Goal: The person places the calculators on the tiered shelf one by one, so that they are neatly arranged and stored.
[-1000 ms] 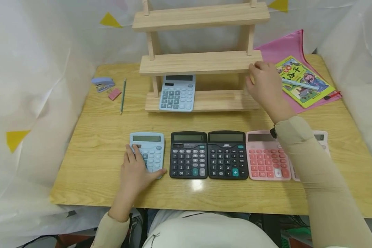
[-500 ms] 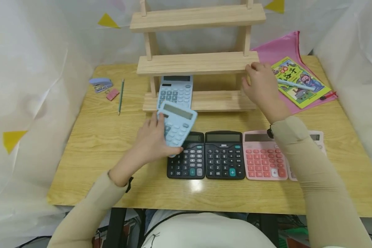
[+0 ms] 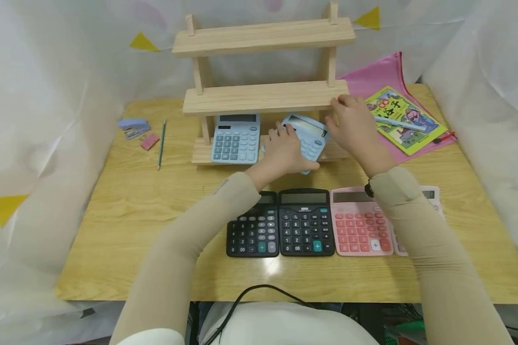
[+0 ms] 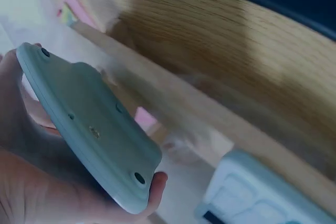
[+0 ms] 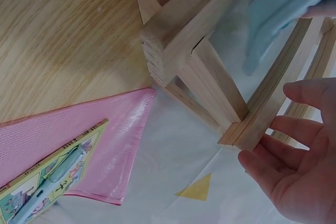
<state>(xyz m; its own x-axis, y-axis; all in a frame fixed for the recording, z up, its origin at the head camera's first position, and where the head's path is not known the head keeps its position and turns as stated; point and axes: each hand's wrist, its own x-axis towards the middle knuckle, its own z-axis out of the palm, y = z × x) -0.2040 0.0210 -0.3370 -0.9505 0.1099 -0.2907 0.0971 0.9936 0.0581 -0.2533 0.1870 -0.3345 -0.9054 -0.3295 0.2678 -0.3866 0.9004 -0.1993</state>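
Observation:
My left hand (image 3: 283, 152) holds a light blue calculator (image 3: 308, 133) by its edges, tilted, in front of the right part of the bottom shelf. In the left wrist view the calculator's back (image 4: 100, 124) shows between thumb and fingers. A second blue calculator (image 3: 236, 139) leans on the left of that shelf, face outward. My right hand (image 3: 356, 129) grips the right end of the wooden rack's (image 3: 263, 97) middle board. The right wrist view shows those fingers (image 5: 262, 169) at the board's end.
Two black calculators (image 3: 304, 225), a pink one (image 3: 362, 225) and a partly hidden pale one (image 3: 431, 196) lie in a row. At left are a stapler (image 3: 134, 127), a pink clip (image 3: 149, 141) and a pencil (image 3: 161, 144). A booklet (image 3: 406, 117) with a pen lies on a pink pouch (image 3: 371, 74).
My left hand has lifted the blue calculator from the left end of the table row and carried it forward and right to the bottom shelf. My right hand stays at the rack.

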